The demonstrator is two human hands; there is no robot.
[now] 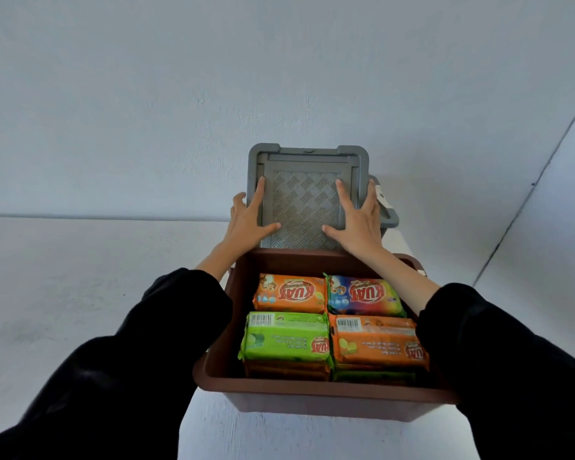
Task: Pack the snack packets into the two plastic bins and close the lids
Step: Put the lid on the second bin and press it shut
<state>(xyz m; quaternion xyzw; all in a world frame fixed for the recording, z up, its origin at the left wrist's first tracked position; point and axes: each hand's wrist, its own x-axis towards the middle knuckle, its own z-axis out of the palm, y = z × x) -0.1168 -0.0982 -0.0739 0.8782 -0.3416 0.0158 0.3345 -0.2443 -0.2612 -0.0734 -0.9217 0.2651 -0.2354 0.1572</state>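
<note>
A brown plastic bin (279, 398) stands open close to me, filled with snack packets: an orange one (289, 292) and a blue one (365, 295) at the back, a green one (286, 336) and another orange one (377, 340) in front, more stacked below. Behind it sits a grey bin (390, 217) with its grey lid (307, 194) on top. My left hand (251, 215) lies flat on the lid's left side. My right hand (359, 217) lies flat on its right side, fingers spread over the edge.
Both bins rest on a white table (80, 293) against a pale wall. The table's right edge runs diagonally at the far right (525, 207). My black sleeves flank the brown bin on both sides.
</note>
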